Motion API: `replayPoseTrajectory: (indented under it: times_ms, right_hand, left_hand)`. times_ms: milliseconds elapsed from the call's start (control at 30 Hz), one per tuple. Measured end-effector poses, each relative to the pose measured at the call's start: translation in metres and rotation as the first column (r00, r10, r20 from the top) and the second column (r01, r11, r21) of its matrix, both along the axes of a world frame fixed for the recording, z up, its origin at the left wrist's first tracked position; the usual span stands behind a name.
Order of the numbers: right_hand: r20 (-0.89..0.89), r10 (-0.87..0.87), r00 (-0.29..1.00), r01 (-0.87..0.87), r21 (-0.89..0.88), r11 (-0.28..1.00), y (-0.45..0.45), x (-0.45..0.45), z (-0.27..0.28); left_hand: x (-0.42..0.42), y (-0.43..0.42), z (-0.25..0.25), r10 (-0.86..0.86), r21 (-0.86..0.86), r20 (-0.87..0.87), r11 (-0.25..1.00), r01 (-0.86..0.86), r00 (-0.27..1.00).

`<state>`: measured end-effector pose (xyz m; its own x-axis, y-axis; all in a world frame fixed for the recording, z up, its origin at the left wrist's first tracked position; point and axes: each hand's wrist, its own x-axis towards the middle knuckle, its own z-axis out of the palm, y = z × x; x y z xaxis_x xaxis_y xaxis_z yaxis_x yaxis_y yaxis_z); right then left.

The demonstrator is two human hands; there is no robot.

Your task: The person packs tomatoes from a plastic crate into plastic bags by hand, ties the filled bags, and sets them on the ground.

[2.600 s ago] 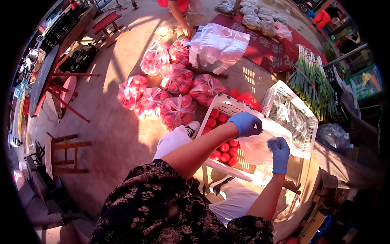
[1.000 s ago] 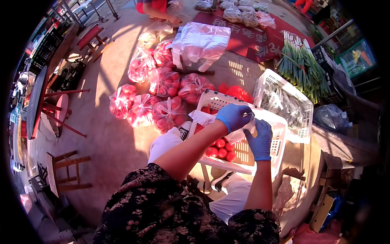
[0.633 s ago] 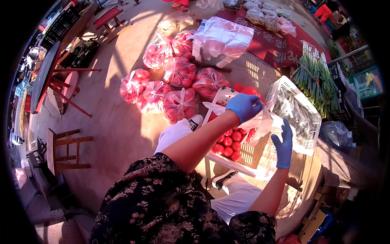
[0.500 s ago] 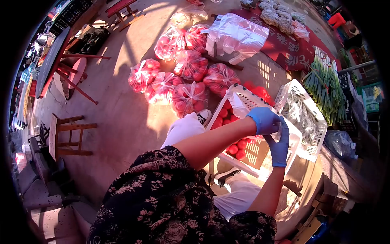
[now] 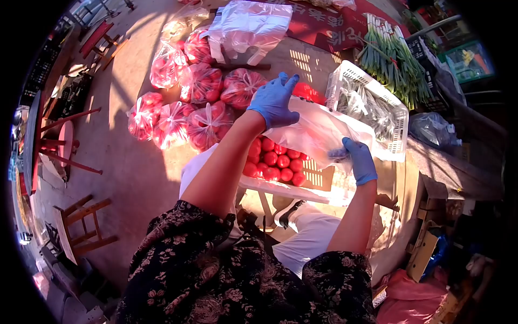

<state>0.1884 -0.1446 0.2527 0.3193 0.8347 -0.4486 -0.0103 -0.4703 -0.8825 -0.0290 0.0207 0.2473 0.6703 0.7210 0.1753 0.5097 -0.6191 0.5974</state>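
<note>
Close together half a second earlier, the left hand (image 5: 274, 101) and right hand (image 5: 360, 163) now stand apart, a clear bag (image 5: 313, 127) stretched between them above a crate (image 5: 324, 196) of tomatoes (image 5: 283, 161). The left spreads its fingers; the right's fingers show through film, their grip unclear. The bag, long axis slanting down rightward, partly covers the crate. Filled bags (image 5: 200, 82) sit left, leeks (image 5: 389, 67) beyond.
</note>
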Motion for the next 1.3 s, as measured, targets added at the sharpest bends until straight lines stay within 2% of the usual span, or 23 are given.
replayPoseTrajectory:
  times_ms: [33, 67, 100, 167, 233, 267, 333, 367, 433, 467, 500, 600, 633, 667, 733, 767, 833, 900, 967, 1067, 1100, 1167, 1300]
  right_hand:
    - [-0.050, 0.057, 0.997, -0.060, -0.071, 0.996, 0.001, -0.005, 0.000]
    - [-0.081, 0.184, 0.980, -0.191, -0.095, 0.977, 0.003, -0.010, 0.005]
    - [-0.101, 0.270, 0.958, -0.276, -0.058, 0.959, 0.004, -0.013, 0.003]
    - [-0.158, 0.301, 0.940, -0.285, 0.118, 0.951, 0.002, -0.018, 0.005]
    - [-0.313, 0.201, 0.928, -0.130, 0.233, 0.964, 0.003, -0.015, 0.010]
    - [-0.358, 0.136, 0.924, -0.012, 0.329, 0.944, 0.003, -0.017, 0.018]
    - [-0.600, 0.202, 0.774, 0.125, 0.457, 0.880, 0.007, -0.004, 0.017]
    - [-0.615, 0.012, 0.788, 0.285, 0.383, 0.879, 0.004, -0.001, 0.003]
    - [-0.772, 0.265, 0.578, 0.230, 0.466, 0.855, 0.006, -0.006, 0.006]
    - [-0.502, 0.074, 0.862, 0.167, 0.418, 0.893, 0.000, -0.017, 0.019]
    - [-0.434, -0.059, 0.899, 0.232, 0.357, 0.905, -0.003, -0.026, 0.031]
    - [-0.594, 0.136, 0.793, 0.249, 0.520, 0.817, 0.008, 0.005, 0.010]
    - [-0.675, 0.206, 0.708, 0.280, 0.536, 0.797, 0.008, 0.016, 0.003]
    - [-0.680, 0.000, 0.733, 0.441, 0.475, 0.761, 0.006, 0.017, 0.008]
    - [-0.671, -0.096, 0.735, 0.522, 0.469, 0.712, 0.003, 0.023, 0.010]
    - [-0.663, -0.123, 0.738, 0.542, 0.475, 0.693, 0.002, 0.024, 0.011]
    - [-0.565, -0.249, 0.786, 0.576, 0.524, 0.628, -0.002, 0.019, 0.017]
    - [-0.690, -0.027, 0.723, 0.574, 0.579, 0.579, -0.005, 0.033, 0.001]
    - [-0.511, -0.160, 0.844, 0.493, 0.624, 0.607, -0.005, 0.013, 0.015]
    - [-0.359, -0.334, 0.872, 0.476, 0.458, 0.751, -0.005, 0.005, 0.008]
    - [-0.147, -0.347, 0.926, 0.376, 0.416, 0.828, -0.005, 0.006, 0.007]
    - [-0.105, -0.223, 0.969, 0.246, 0.388, 0.888, -0.005, 0.004, 0.005]
    - [-0.688, -0.167, 0.706, 0.484, 0.296, 0.823, -0.006, 0.019, -0.020]
  left_hand:
    - [0.005, -0.001, -0.011, -0.182, 0.151, 0.105, 0.975, 0.165, 0.978]
    - [0.011, -0.007, -0.007, -0.374, 0.092, 0.211, 0.927, 0.362, 0.903]
    - [0.016, -0.019, 0.002, -0.436, -0.100, 0.261, 0.875, 0.474, 0.861]
    - [0.029, -0.033, -0.011, -0.506, -0.077, 0.163, 0.850, 0.522, 0.847]
    - [0.034, -0.031, -0.014, -0.355, -0.323, 0.040, 0.880, 0.348, 0.934]
    - [0.031, -0.025, -0.012, -0.275, -0.165, 0.229, 0.935, 0.315, 0.934]
    - [0.030, -0.024, -0.004, 0.218, -0.653, 0.575, 0.704, 0.281, 0.789]
    - [0.026, -0.014, -0.004, 0.170, -0.594, 0.604, 0.748, 0.297, 0.778]
    - [0.021, 0.000, -0.008, 0.250, -0.573, 0.680, 0.768, 0.286, 0.690]
    - [0.019, 0.002, -0.007, 0.397, -0.605, 0.684, 0.778, 0.171, 0.612]
    - [0.013, 0.007, -0.002, 0.531, -0.662, 0.646, 0.747, 0.057, 0.548]
    - [-0.011, 0.047, -0.015, 0.732, -0.748, 0.663, 0.650, 0.131, 0.155]
    - [-0.012, 0.055, -0.023, 0.760, -0.773, 0.635, 0.622, 0.125, 0.138]
    - [-0.011, 0.057, -0.020, 0.787, -0.796, 0.605, 0.593, 0.120, 0.120]
    - [-0.014, 0.046, -0.012, 0.753, -0.776, 0.599, 0.630, -0.037, 0.272]
    - [-0.003, 0.023, 0.002, 0.636, -0.654, 0.691, 0.752, -0.076, 0.344]
    - [0.012, 0.004, 0.010, 0.595, -0.672, 0.643, 0.740, -0.018, 0.481]
    - [0.019, -0.005, 0.000, 0.465, -0.634, 0.549, 0.773, -0.017, 0.694]
    - [0.028, -0.019, 0.005, 0.446, -0.689, 0.499, 0.725, 0.027, 0.743]
    - [0.029, -0.022, 0.006, 0.382, -0.768, 0.457, 0.626, 0.139, 0.803]
    - [0.028, -0.021, 0.006, 0.365, -0.782, 0.453, 0.600, 0.166, 0.814]
    - [0.027, -0.016, 0.004, 0.329, -0.809, 0.447, 0.546, 0.218, 0.832]
    - [0.027, -0.015, -0.011, 0.297, -0.691, 0.418, 0.717, 0.088, 0.859]
